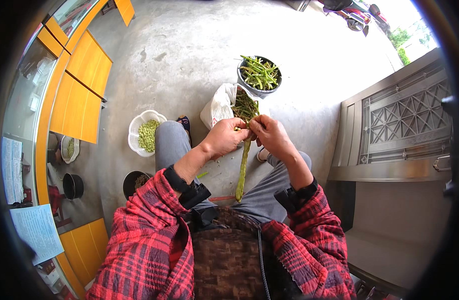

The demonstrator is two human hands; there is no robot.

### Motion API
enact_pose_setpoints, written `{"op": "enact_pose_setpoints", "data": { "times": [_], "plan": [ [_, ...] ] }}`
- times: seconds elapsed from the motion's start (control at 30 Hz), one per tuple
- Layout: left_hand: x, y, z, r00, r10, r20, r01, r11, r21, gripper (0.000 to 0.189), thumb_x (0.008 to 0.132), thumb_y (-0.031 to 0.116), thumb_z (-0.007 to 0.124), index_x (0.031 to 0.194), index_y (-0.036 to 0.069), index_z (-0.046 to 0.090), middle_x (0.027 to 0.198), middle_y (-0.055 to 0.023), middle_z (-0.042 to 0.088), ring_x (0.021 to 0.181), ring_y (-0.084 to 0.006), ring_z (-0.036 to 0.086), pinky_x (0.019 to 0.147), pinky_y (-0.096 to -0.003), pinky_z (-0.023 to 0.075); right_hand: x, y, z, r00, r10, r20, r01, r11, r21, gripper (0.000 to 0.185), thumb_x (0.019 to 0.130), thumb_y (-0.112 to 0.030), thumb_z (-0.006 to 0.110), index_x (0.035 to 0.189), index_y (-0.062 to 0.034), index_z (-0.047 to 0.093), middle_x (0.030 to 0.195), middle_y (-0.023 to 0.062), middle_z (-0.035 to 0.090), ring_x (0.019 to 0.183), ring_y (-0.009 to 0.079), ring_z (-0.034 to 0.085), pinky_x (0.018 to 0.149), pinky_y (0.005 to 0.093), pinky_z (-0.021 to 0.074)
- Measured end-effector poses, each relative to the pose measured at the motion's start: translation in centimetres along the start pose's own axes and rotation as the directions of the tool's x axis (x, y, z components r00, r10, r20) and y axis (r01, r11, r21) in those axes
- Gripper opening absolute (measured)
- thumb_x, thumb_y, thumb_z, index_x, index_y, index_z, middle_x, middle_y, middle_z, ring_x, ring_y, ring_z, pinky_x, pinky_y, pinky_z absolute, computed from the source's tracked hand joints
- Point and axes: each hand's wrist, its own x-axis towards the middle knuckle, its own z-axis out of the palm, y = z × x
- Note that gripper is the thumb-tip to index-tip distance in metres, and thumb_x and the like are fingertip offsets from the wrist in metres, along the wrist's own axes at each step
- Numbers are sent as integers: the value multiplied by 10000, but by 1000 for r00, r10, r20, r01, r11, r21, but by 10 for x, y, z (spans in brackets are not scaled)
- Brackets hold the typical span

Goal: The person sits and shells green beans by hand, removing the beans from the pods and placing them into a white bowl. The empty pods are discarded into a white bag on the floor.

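Note:
A long green bean pod [243,172] hangs down between my knees, its upper end pinched between both hands. My left hand [226,139] grips it from the left, with a pale bean [237,129] showing at the fingers. My right hand [271,135] holds the same end from the right, fingertips almost touching the left ones. Just beyond the hands stands a white plastic bag [217,106] filled with darker pods [245,105]. To the left, a white scalloped plastic bowl [133,139] holds shelled green beans [148,135].
Behind the bag, a dark bucket [262,92] is heaped with green pods [262,73]. A black pot [129,187] sits by my left thigh. Yellow-fronted glass cabinets [75,101] line the left side; a metal door [390,172] stands at right. Bits lie on the concrete floor [169,75].

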Motion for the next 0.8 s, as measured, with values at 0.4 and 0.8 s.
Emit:
{"op": "enact_pose_setpoints", "data": {
  "times": [0.4, 0.8],
  "plan": [
    [0, -15, -2, 997, 80, 0, -79, 992, 94, 138, 915, 130, 546, 906, 19, 629, 772, 7, 615, 656, -32, 489, 544, -207, 400, -3, -5, 3, 997, 52, 53, -51, 999, -11, 161, 854, -116, 570, 906, 30, 612, 737, 60, 643, 632, 113, 612, 533, 246, 490],
    [-7, -22, -8, 962, -70, 265, 214, 795, -567, 129, 961, 157, 498, 991, 55, 571, 752, 46, 512, 565, -7, 379, 440, -135, 300, -1, -2, 15, 992, 123, -9, -121, 984, 129, 173, 855, -133, 576, 900, 33, 596, 695, 56, 615, 555, 102, 573, 464, 229, 452]
  ]
}}
